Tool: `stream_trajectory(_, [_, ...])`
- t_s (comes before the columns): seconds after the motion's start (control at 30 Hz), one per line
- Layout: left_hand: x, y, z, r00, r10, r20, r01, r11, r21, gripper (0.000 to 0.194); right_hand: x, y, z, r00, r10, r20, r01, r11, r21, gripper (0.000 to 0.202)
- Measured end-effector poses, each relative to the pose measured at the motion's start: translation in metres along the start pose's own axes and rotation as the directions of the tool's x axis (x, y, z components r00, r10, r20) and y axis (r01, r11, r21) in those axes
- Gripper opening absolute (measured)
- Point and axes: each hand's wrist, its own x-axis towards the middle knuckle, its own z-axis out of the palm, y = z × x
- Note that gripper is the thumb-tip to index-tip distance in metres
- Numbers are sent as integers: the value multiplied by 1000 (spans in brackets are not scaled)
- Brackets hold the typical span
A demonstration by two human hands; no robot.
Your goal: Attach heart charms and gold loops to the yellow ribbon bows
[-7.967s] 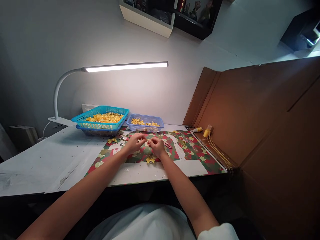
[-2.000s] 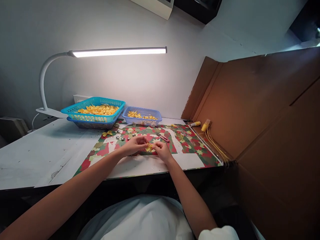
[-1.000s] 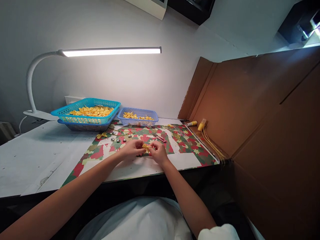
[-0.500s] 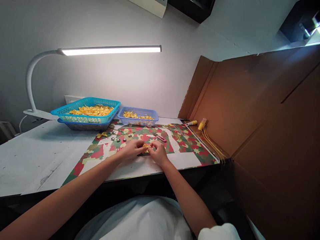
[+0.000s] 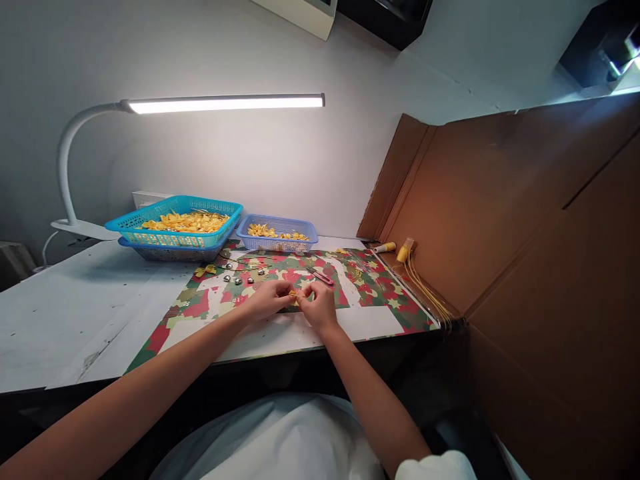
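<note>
Latest change: very slight; the two bare hands stay together above the front part of the mat, so the handling is still on one small piece.
Yellow ribbon piece: a small, shiny scrap (image 5: 293,294), held between the fingertips of both hands and mostly covered by them; its exact shape cannot be told.
Left hand: the left hand (image 5: 270,299) pinches the piece from its side, fingers curled.
Right hand: the right hand (image 5: 319,305) pinches it from the other side, thumb and forefinger together.
Turquoise basket: the openwork plastic basket (image 5: 150,237) holds a broad heap of yellow ribbon bows (image 5: 185,223) and sits on a darker blue basket (image 5: 165,254), whose contents are hidden.
Periwinkle basket: the smaller plastic basket (image 5: 277,245), beside the turquoise one, holds a thinner scatter of yellow pieces (image 5: 263,231).
Mat: the red, green and cream patterned sheet (image 5: 170,321) bears a loose yellow bow (image 5: 205,270), small round silver bells (image 5: 239,281) and a red-handled tool (image 5: 324,278) beyond the right hand.
Cardboard side: a yellow-ended holder (image 5: 404,252) with long yellow cords (image 5: 425,288) lies beside the upright brown cardboard (image 5: 500,200).
</note>
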Motion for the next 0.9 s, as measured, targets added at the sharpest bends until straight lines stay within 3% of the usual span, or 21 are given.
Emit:
stream_trajectory(0.17, [0,2,3,1000,-6,-29,6,1000,-4,34,-7,-12,-2,998,53,-30,-52,998,35,37])
stream_trajectory(0.3, [-2,2,4,1000,7,-24,-7,1000,-3,30,-5,-18,-5,994,98,38,-99,995,20,35])
stream_trajectory(0.4, [-3,2,4,999,19,-33,-18,1000,19,27,1,-17,-7,984,152,94,-147,987,-57,23])
stream_trajectory(0.53, [-5,0,5,998,41,-52,-37,997,68,22,12,-13,-9,950,211,229,-182,973,-142,15])
stream_trajectory(0.7, [-6,-2,7,995,67,-67,-58,990,127,21,26,-12,-7,909,238,342,-211,971,-115,17])
stream_trajectory(0.9, [-6,-1,7,990,85,-111,-68,986,152,24,23,-9,-4,933,211,292,-229,973,29,14])
